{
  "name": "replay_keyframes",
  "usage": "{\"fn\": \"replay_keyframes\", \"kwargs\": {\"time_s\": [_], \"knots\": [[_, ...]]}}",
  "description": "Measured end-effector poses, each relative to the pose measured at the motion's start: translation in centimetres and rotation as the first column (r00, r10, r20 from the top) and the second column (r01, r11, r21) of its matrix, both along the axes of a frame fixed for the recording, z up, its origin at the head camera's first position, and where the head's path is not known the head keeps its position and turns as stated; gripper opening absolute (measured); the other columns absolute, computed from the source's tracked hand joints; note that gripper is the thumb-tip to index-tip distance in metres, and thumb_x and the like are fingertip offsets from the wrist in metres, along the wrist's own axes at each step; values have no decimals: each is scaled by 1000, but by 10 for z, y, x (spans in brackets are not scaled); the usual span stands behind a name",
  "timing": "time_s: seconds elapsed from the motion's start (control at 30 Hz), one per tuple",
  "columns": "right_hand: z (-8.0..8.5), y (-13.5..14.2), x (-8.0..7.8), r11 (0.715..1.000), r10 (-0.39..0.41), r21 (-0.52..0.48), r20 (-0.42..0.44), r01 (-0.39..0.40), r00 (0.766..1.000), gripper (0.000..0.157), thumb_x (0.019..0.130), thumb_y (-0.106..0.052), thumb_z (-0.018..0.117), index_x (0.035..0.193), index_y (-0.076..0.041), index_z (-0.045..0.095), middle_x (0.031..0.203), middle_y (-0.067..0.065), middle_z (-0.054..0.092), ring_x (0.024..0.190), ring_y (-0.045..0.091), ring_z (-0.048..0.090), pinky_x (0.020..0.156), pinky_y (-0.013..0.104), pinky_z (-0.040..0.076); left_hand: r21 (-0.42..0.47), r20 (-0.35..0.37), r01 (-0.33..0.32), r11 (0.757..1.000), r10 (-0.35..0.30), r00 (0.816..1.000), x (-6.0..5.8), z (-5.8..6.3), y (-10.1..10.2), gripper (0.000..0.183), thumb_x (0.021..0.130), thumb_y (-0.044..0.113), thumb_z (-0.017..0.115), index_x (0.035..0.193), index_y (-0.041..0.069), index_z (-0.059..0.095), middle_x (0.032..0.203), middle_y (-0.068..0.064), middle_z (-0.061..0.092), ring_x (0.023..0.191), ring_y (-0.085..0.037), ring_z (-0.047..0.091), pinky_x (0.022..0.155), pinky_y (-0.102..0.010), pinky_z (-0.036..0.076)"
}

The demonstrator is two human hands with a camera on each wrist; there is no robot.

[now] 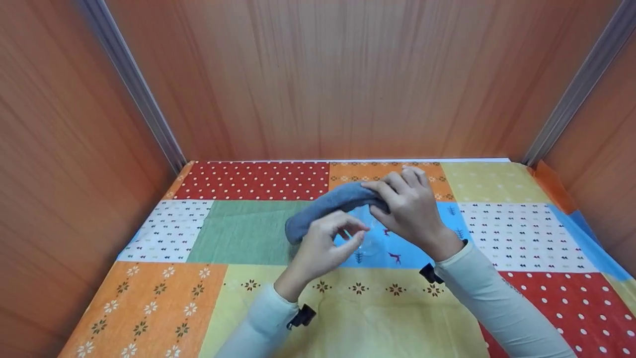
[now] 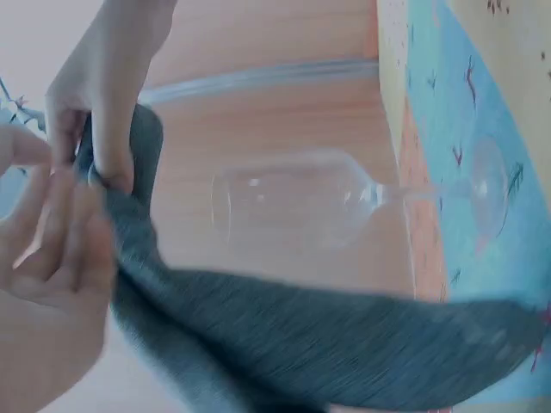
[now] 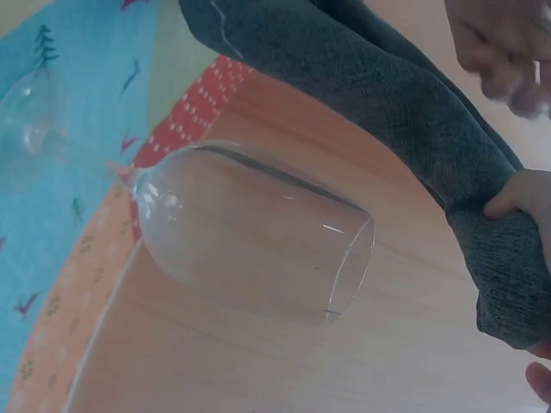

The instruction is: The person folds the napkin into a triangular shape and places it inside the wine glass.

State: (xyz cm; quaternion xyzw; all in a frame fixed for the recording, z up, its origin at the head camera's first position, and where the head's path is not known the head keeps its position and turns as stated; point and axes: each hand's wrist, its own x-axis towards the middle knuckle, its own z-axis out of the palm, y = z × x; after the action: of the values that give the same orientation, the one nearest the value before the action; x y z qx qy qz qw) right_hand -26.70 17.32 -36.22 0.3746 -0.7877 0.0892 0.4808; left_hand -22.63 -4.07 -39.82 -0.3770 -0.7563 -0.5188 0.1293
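A grey cloth point(image 1: 325, 204), folded into a long strip, is gripped at one end by my right hand point(image 1: 410, 206). From there it droops to the left, behind my left hand point(image 1: 323, 243). The left fingers and thumb are loosely curved with a gap between them and hold nothing. A clear, stemmed wine glass point(image 3: 250, 232) stands upright on the blue patch of the tablecloth, with its bowl beside the cloth and apart from it. In the head view the glass is faint and partly covered by the left hand. The right thumb point(image 3: 516, 194) presses on the cloth.
A patchwork tablecloth point(image 1: 253, 233) covers the table. Wood-grain panels point(image 1: 348, 79) rise behind and at both sides, joined by metal corner strips point(image 1: 144, 89). Small black devices point(image 1: 302, 316) sit at both wrists.
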Motion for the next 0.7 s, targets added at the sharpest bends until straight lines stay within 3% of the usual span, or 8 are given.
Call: {"fn": "replay_keyframes", "kwargs": {"time_s": [0.07,0.13,0.27,0.37,0.47,0.7], "knots": [[0,1,0,1000,-13,-28,-8,13,1000,29,85,-16,68,111,-6,76,82,9,57,74,30,44,80,51,39,-89,144,56,994,-43,989,2,-3,3,35,100,30,63,131,13,63,113,7,68,98,-10,64,83,-29,54],[-1,1,0,999,-18,-43,-11,17,1000,31,85,-15,67,114,-7,76,79,9,53,71,30,42,79,51,38,-120,273,100,988,-65,960,3,-6,6,50,102,34,59,146,14,48,125,5,64,109,-8,62,91,-30,52],[-4,1,1,998,-12,-64,-6,12,1000,35,85,-15,68,118,-9,74,76,9,50,69,29,42,80,52,37,13,386,118,993,-114,916,2,-9,12,59,103,28,57,153,11,30,138,-2,54,122,-14,56,101,-34,46],[-5,1,1,996,0,-88,-1,0,1000,36,84,-15,70,119,-9,74,75,8,49,68,29,43,81,52,37,160,381,102,982,-157,911,0,-7,16,51,105,22,54,148,7,33,142,-6,51,127,-18,53,105,-36,44],[-3,1,1,993,15,-117,16,-13,1000,33,83,-13,72,115,-6,73,74,9,50,68,29,44,80,51,37,272,352,85,958,-182,918,-2,-3,20,43,106,19,50,144,4,37,141,-9,51,127,-20,54,105,-37,43],[-1,1,-1,985,64,-167,71,-51,995,28,82,-10,77,106,2,71,80,13,55,74,30,48,68,42,39,386,285,42,922,-162,945,-14,9,26,35,109,16,44,137,-5,43,132,-16,59,119,-24,61,99,-38,49]]}}
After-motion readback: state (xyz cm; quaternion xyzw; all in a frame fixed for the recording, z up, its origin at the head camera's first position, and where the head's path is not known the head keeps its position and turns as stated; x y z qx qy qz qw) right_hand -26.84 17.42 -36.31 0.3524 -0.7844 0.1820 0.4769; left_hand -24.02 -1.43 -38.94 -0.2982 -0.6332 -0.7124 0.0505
